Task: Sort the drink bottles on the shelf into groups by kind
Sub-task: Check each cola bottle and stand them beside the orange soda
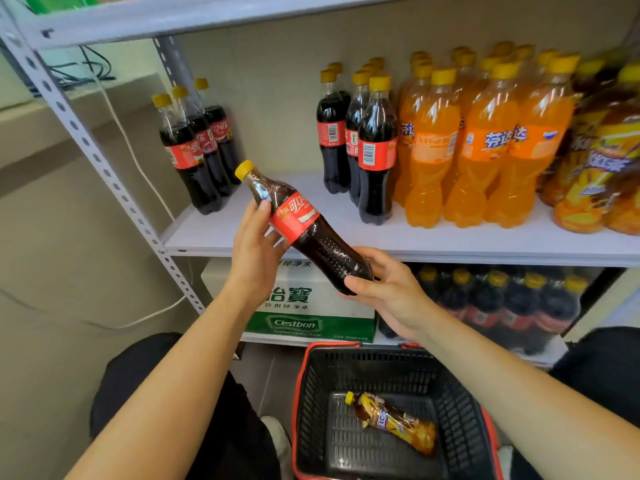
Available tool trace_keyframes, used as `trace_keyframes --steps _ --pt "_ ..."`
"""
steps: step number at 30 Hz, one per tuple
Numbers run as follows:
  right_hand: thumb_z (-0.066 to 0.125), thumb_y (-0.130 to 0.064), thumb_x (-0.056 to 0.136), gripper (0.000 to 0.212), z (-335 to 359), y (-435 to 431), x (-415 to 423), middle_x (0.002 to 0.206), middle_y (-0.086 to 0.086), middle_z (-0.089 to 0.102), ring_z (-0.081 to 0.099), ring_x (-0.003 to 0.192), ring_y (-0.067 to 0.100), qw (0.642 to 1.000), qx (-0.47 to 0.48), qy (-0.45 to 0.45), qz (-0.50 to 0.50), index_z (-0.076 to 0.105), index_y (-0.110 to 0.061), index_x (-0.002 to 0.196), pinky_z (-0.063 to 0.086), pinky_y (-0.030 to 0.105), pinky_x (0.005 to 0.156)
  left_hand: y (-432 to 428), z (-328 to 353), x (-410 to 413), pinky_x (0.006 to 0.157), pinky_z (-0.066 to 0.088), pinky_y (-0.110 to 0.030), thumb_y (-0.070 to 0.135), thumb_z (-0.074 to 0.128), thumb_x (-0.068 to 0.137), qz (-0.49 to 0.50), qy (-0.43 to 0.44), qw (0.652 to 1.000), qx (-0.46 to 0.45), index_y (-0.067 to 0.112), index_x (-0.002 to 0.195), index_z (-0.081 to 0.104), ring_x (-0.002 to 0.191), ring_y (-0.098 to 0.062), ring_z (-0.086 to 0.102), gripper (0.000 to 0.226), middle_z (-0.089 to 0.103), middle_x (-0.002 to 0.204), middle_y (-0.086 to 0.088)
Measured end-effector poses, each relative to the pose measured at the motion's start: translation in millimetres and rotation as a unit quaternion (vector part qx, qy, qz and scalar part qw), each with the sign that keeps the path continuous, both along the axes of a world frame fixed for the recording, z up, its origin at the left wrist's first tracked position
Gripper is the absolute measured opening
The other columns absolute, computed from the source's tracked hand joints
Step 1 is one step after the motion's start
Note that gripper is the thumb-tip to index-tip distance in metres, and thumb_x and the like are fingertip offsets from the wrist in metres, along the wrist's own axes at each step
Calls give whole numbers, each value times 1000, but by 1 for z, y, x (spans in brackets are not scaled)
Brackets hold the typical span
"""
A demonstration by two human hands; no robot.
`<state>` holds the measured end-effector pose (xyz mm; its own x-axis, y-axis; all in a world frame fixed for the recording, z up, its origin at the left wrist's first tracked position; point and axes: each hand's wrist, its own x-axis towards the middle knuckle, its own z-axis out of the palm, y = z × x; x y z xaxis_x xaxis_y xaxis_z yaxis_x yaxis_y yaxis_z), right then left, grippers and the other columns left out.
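I start from the shelf, a white board in a grey metal frame; below its front edge a black basket sits on the floor with one tea bottle lying in it. Toward the right end of the shelf stands a block of orange soda bottles; just left of it, touching, a cola cluster; near the left end, well apart, a cola trio. The held cola bottle hangs tilted before the front edge, cap up and left, between the two cola groups. My left hand wraps its shoulder at the label; my right hand curls round its base. I judge this a cola mid-placement; next it needs righting and setting beside one cola group, with care not to knock the neighbours.
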<state>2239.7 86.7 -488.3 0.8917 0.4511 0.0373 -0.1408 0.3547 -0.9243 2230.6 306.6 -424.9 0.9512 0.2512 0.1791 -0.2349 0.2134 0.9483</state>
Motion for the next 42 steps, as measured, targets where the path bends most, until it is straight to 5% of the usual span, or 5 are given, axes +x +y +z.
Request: trace_keyframes --steps 7,16,24,30,42 --pt "83 -11 77 54 -6 -16 -11 135 17 63 67 121 33 997 59 53 -10 61 -9 127 59 47 91 -9 -2 9 75 58 -29 44 60 94 -8 22 1000 -18 33 113 65 90 -11 70 23 72 99 9" --pt "75 -15 83 51 7 -36 -11 125 24 68 72 106 38 985 110 123 -52 61 -2 130 63 32 77 -13 -9 12 91 55 -33 44 51 97 -41 20 999 -26 38 150 44 114 -14 66 54 68 127 8" --pt "70 -30 84 48 20 -38 -4 123 21 70 71 113 31 983 118 130 -61 64 -2 123 62 42 88 -12 -13 10 87 57 -36 26 53 103 -51 -10 998 -30 23 127 56 104 -19 67 24 70 115 -1" --pt "74 1 74 66 22 -44 -1 136 28 60 64 122 42 987 109 100 -62 56 -9 137 60 42 93 -19 -17 17 93 57 -40 35 52 104 -24 10 999 -27 33 143 47 108 -13 70 40 73 118 8" --pt "75 -16 83 53 21 -52 5 134 23 62 69 117 36 990 80 82 -78 59 -6 133 60 45 92 -24 -14 23 90 57 -37 23 58 95 -50 2 995 -84 24 136 57 107 -19 65 41 65 123 -4"
